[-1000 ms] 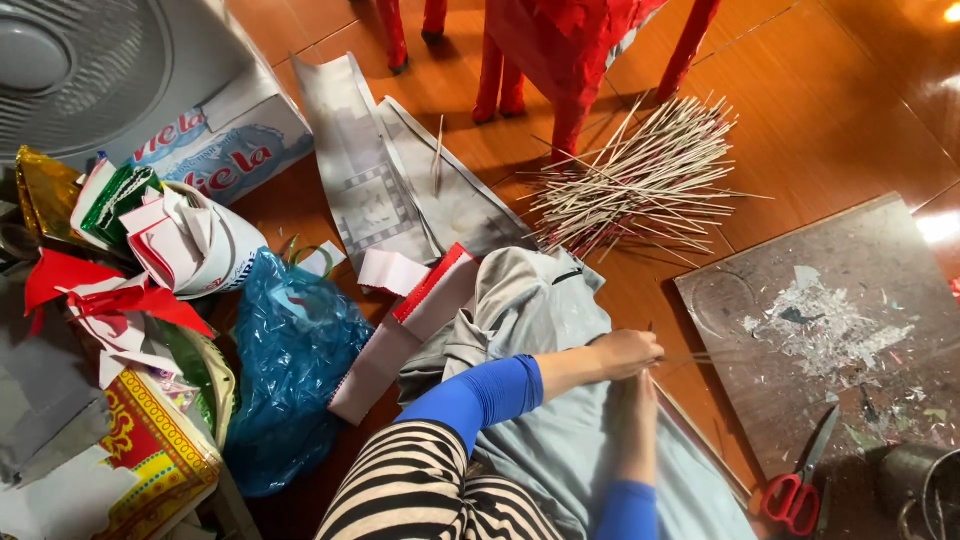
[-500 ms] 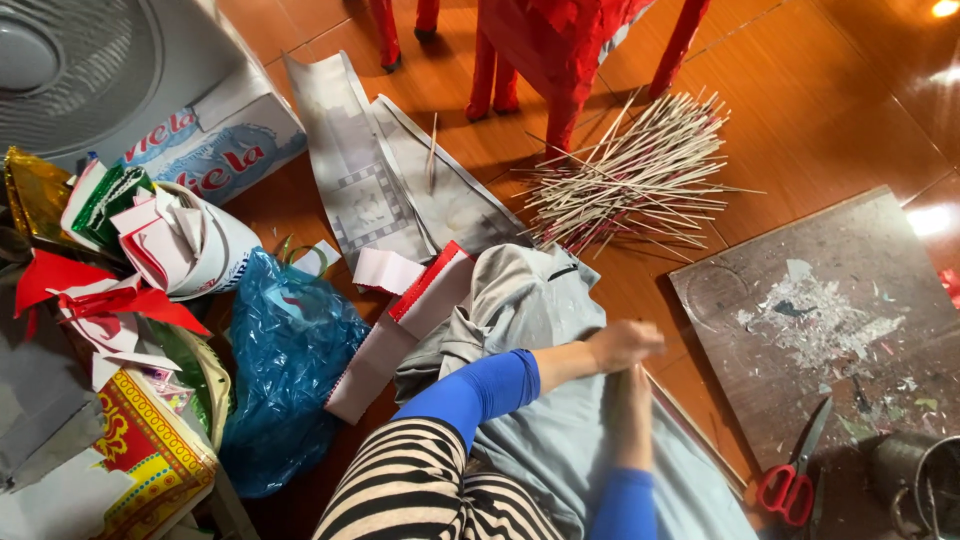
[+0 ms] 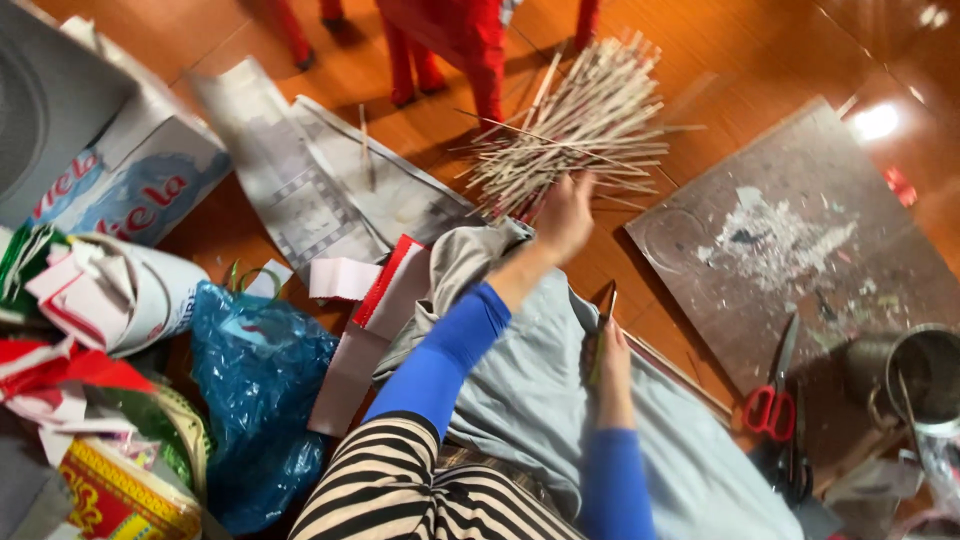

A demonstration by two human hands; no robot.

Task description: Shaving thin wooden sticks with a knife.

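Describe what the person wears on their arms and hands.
Both arms wear snug bright blue sleeves that end before the wrists. Above the left one sits a wider black-and-white striped sleeve. The left hand and right hand are bare: no gloves show, and no rings, watch or bracelets can be made out.

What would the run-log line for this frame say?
left hand: reaching to pile of rolled paper sticks | right hand: holds thin stick over grey cloth | scissors: on board, untouched
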